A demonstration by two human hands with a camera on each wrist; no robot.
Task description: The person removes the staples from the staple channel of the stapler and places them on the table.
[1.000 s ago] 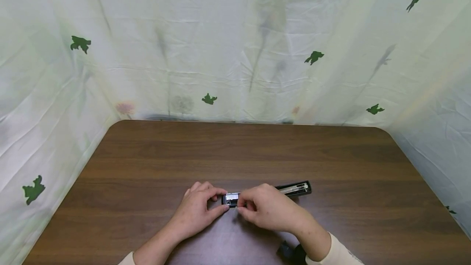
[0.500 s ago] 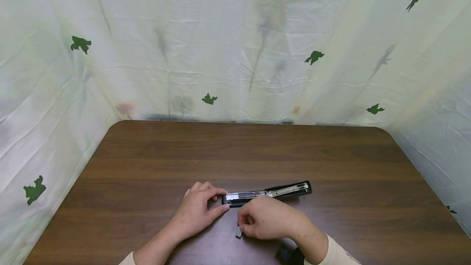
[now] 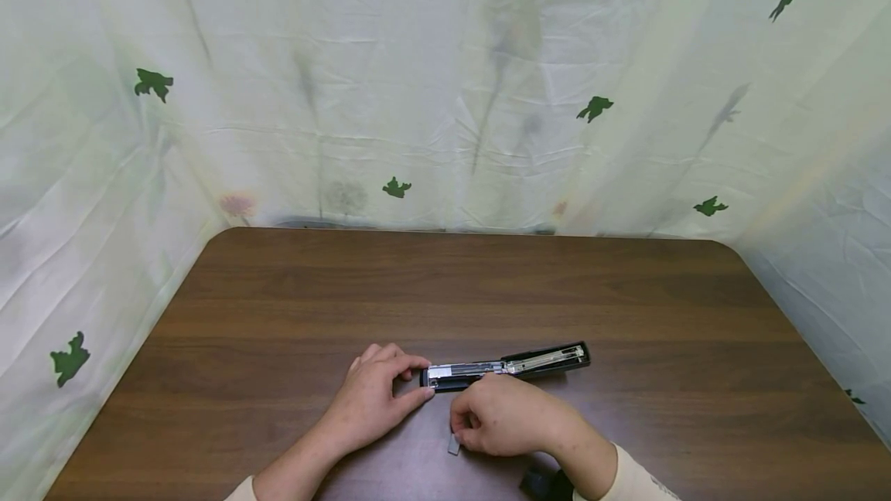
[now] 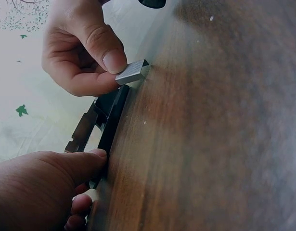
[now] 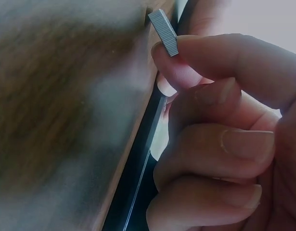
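From where I stand, the stapler (image 3: 504, 366) lies opened out on the counter (image 3: 445, 284), low and just right of centre in the head view. The left hand (image 3: 376, 397) pinches its left end, thumb and forefinger on either side. The right hand (image 3: 508, 414) has its thumb and forefinger clamped on a staple strip (image 3: 454, 444), just below the stapler. That strip, I'd say, could slip or snap if squeezed too hard, since much of it juts past the fingers. The stapler might skid if the left grip slackened. A second ago the right hand covered the stapler's middle; now it sits lower, baring the rail, while the left hasn't budged.
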